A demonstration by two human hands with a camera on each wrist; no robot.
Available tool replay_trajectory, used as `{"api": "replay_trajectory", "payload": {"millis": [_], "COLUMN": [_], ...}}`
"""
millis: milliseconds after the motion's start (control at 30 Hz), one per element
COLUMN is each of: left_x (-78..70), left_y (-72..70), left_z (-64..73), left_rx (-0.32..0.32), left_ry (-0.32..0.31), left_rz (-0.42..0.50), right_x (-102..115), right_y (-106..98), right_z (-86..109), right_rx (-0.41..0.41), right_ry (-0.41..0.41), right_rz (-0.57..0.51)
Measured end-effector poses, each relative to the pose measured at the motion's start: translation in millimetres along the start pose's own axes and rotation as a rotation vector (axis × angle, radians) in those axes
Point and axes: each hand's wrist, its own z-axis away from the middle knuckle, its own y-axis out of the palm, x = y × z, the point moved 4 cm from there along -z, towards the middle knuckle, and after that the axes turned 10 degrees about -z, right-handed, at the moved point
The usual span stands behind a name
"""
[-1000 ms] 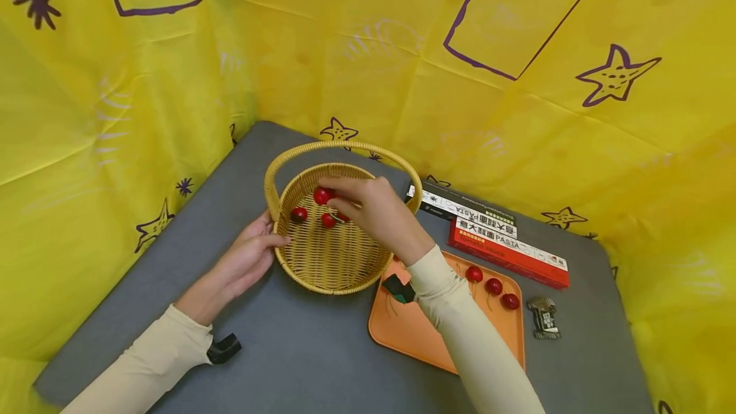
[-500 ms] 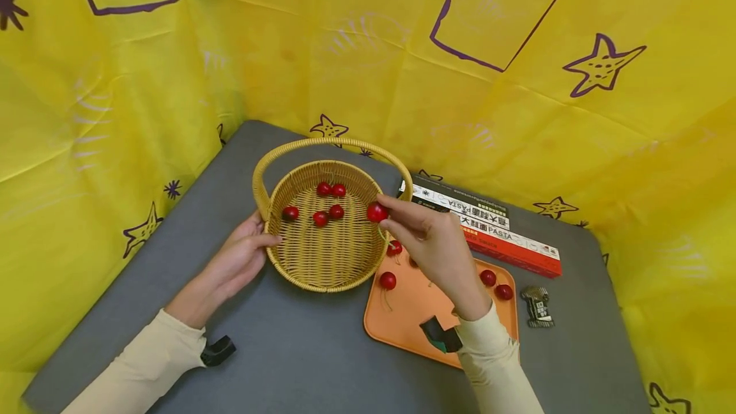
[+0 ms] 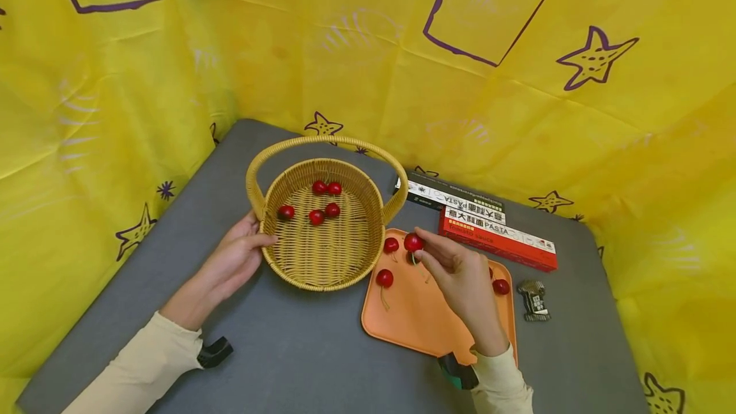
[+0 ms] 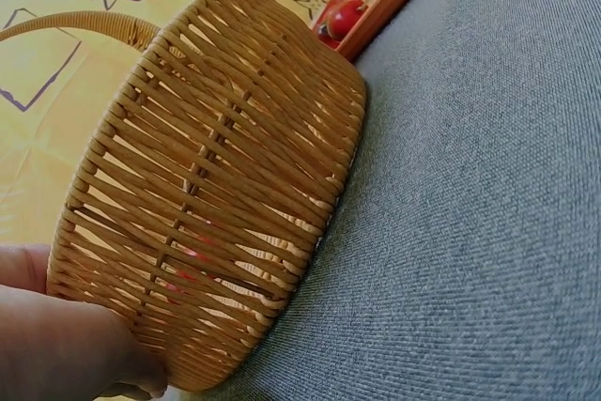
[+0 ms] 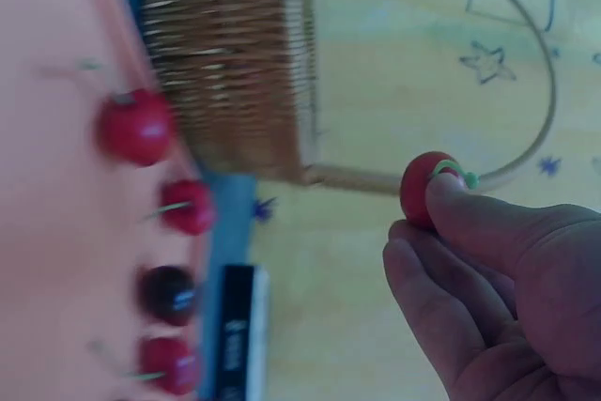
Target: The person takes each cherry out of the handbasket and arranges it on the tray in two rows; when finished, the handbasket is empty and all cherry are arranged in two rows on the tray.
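My left hand (image 3: 230, 264) grips the near-left rim of a round wicker basket (image 3: 322, 254), the thumb lapped over its edge. Inside lie several red cherries (image 3: 316, 216), mostly toward the back left. In the right wrist view a red cherry (image 5: 419, 192) with a green stem sits pinched between the thumb and fingers of my right hand (image 5: 526, 298). That hand hovers over an orange tray (image 3: 414, 324), to the basket's right. More cherries (image 3: 384, 278) lie on the tray; some at its right side are partly hidden behind the hand.
Behind the tray lie a red and white pasta box (image 3: 497, 241) and a black and white pasta box (image 3: 460, 200). A small dark toy car (image 3: 533, 300) stands right of the tray. Yellow patterned cloth (image 3: 345, 50) hangs behind the grey table (image 3: 305, 350).
My right hand has moved out of the basket, rightward and nearer to me, over the tray, with a cherry in its fingers. The left hand keeps its hold on the basket's rim.
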Motion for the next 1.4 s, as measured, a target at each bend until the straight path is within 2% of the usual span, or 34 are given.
{"api": "replay_trajectory", "payload": {"millis": [267,400,700,967,1267,1400], "left_x": [-0.9,-1.3,-1.9,-1.7,-0.9,0.2], "left_y": [-1.0,-1.9,-4.1,-4.9,-0.8,-0.6], "left_z": [2.0,3.0,4.5,4.8,1.5,0.3], "left_rx": [0.004,0.001,0.009,0.003,0.006,0.007], "left_ry": [0.001,0.002,0.006,0.011,0.002,0.002], "left_rz": [0.007,0.002,-0.003,0.007,0.009,0.000], "right_x": [-41,-54,-76,-79,-77,-75], "right_y": [8,14,30,37,37,35], "right_z": [29.0,39.1,49.9,49.3,49.0,50.2], "right_rx": [-0.003,-0.002,0.023,0.022,0.026,0.027], "right_ry": [0.121,0.194,0.256,0.232,0.194,0.150], "right_rz": [0.006,-0.036,-0.062,-0.041,0.086,0.152]}}
